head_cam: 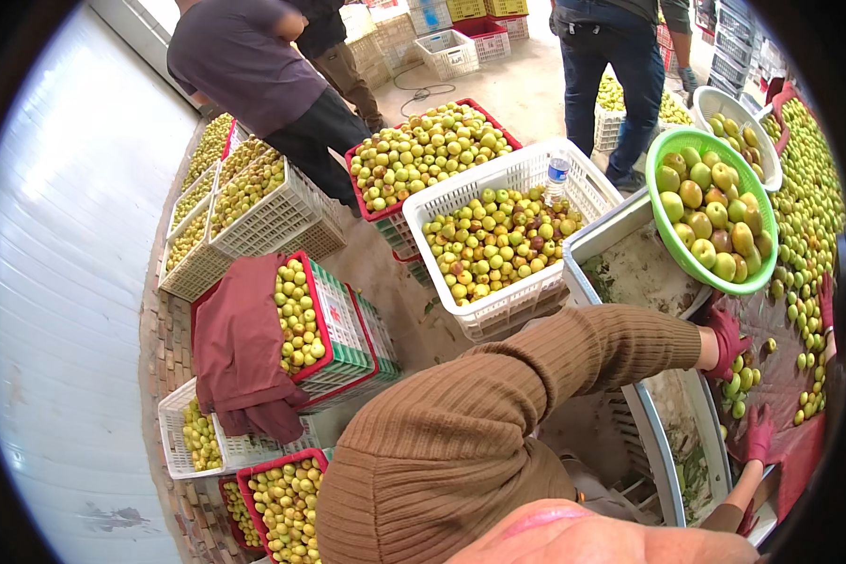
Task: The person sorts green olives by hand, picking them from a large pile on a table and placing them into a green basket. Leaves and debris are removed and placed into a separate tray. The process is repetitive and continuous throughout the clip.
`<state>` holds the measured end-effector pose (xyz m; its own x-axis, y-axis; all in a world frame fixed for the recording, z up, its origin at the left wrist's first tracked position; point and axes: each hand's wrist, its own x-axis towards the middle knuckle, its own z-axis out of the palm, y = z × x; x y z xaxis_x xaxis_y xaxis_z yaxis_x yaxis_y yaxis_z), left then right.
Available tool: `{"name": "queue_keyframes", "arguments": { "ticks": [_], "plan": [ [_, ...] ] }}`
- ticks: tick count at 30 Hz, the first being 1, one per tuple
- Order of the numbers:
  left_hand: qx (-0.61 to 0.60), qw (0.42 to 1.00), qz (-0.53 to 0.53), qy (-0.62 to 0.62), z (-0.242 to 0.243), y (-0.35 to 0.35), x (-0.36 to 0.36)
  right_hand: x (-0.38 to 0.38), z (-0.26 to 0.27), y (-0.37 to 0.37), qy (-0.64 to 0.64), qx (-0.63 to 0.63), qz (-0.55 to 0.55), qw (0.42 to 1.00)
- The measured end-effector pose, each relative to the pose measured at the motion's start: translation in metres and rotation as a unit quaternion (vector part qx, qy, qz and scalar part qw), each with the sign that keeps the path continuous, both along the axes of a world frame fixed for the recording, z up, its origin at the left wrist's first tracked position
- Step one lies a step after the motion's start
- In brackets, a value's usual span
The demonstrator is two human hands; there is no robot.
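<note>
My left hand (726, 344), in a pink glove and brown ribbed sleeve, rests at the near edge of a sorting surface covered with dark red sheeting (768, 324). Its fingers are partly hidden beside a small group of green jujube-like fruits (746, 378), so its grip cannot be told. Lower in the view, my right hand (760, 431), also pink-gloved, lies on the sheeting with fingers apart and nothing seen in it. A large heap of the same fruit (807, 190) covers the far part. A green plastic basket (654, 176) of larger fruits stands beyond my left hand.
A white basket (772, 176) of fruit stands behind the green one. A white crate (423, 247) holds fruit and a water bottle (557, 171). Stacked crates, one under a maroon garment (243, 338), fill the left. Several people stand nearby; another worker's gloved hand (825, 303) touches the heap.
</note>
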<state>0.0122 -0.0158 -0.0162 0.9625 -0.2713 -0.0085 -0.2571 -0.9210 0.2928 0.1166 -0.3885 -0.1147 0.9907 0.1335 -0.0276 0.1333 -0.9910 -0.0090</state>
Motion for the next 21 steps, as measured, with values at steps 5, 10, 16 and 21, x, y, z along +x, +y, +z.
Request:
{"name": "queue_keyframes", "arguments": {
  "ticks": [5, 10, 16, 21],
  "plan": [
    [-0.050, 0.998, -0.024, 0.002, -0.013, 0.009, 0.006, -0.052, 0.039, 0.081, 0.003, -0.076, 0.056, 0.995],
    [-0.075, 0.995, -0.063, -0.011, -0.021, 0.000, 0.014, -0.069, 0.036, 0.105, -0.024, 0.088, 0.169, 0.981],
    [-0.086, 0.981, -0.171, -0.023, -0.018, -0.002, 0.008, 0.023, 0.030, 0.060, -0.041, 0.287, 0.141, 0.947],
    [-0.097, 0.945, -0.308, 0.050, -0.019, -0.019, 0.010, 0.121, -0.010, 0.047, -0.157, 0.284, 0.149, 0.934]
  ]
}}
